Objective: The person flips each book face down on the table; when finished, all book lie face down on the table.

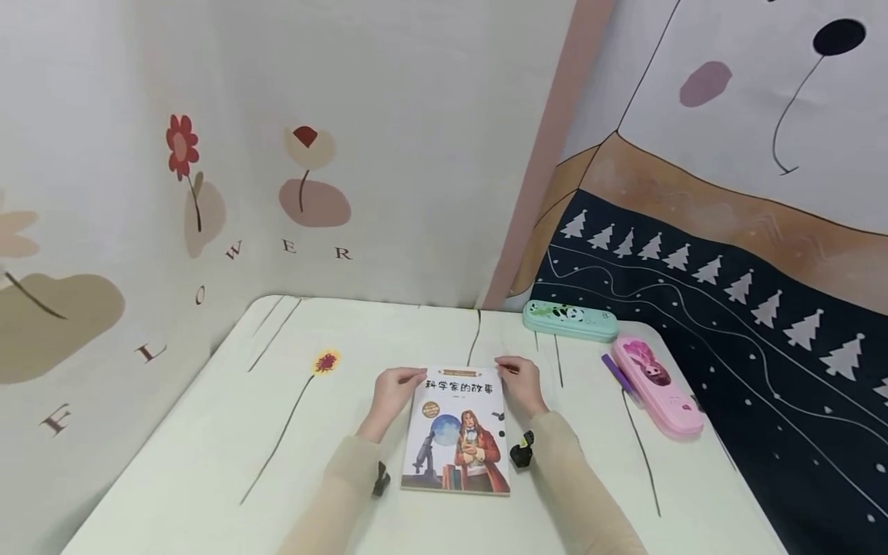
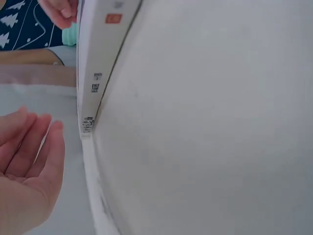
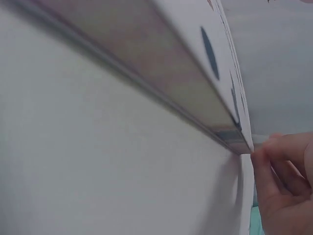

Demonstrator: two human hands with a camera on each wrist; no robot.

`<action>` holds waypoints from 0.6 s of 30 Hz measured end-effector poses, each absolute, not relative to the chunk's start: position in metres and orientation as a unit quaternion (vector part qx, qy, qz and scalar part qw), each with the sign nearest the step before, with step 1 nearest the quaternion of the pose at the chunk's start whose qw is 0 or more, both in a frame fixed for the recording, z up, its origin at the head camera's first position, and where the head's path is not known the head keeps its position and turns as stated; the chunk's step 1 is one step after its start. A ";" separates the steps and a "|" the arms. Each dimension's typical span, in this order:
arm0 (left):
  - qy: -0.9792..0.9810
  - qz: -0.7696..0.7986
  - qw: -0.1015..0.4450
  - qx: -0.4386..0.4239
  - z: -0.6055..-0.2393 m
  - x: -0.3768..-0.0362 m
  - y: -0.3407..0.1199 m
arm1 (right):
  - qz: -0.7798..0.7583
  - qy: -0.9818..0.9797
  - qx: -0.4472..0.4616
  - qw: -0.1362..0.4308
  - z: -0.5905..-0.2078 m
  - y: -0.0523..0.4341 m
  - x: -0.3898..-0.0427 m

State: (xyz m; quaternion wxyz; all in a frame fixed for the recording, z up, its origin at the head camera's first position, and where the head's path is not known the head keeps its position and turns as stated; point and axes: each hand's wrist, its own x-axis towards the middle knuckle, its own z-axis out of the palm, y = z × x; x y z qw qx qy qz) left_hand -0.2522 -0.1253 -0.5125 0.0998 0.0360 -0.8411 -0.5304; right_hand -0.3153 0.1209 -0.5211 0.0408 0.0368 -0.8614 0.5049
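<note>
A paperback book [image 1: 454, 432] with Chinese lettering and a long-haired figure in a red coat on its cover lies face up on the table. At its upper left corner is my left hand [image 1: 398, 388], fingers loosely bent; in the left wrist view a gap shows between those fingertips and the book's white spine [image 2: 100, 58]. My right hand [image 1: 522, 383] pinches the upper right corner between thumb and fingertips, which meet there in the right wrist view. The page edges [image 3: 161, 63] face that wrist camera.
A mint pencil case [image 1: 570, 321] with pandas stands at the table's back right edge. Nearer me lies a pink pencil case [image 1: 657, 387], with a purple pen-like stick [image 1: 617, 373] along its left side. Printed cloth hangs behind the pale table [image 1: 208, 432].
</note>
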 end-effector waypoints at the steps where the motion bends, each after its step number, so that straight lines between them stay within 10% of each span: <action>1: -0.833 -0.544 0.092 0.042 -0.514 -0.251 -0.127 | 0.507 -0.860 0.037 0.038 -0.522 0.122 -0.315; 18: -0.759 -0.641 -0.019 0.111 -0.522 -0.222 -0.147 | 0.539 -0.841 0.033 -0.043 -0.533 0.137 -0.327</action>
